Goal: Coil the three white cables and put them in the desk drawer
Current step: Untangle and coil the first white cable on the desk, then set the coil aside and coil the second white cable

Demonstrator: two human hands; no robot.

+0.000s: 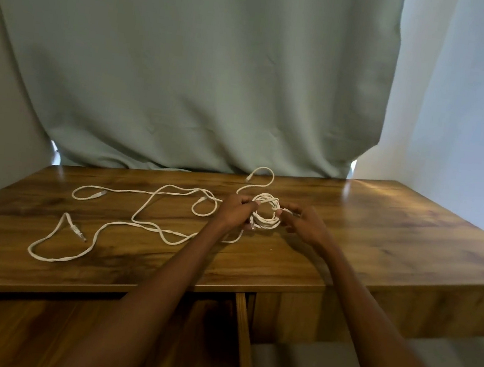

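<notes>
In the head view, the left hand [235, 211] grips one side of a small white coil [266, 212] with curled fingers, just above the wooden worktop [382, 232]. The right hand [306, 225] pinches a strand at the other side of the coil; its fingertips are hard to make out. Loose white cables [143, 225] lie spread on the worktop to the left, and where one ends is unclear. The open drawer [241, 331] below is partly hidden by the forearms and cut off by the picture's edge.
</notes>
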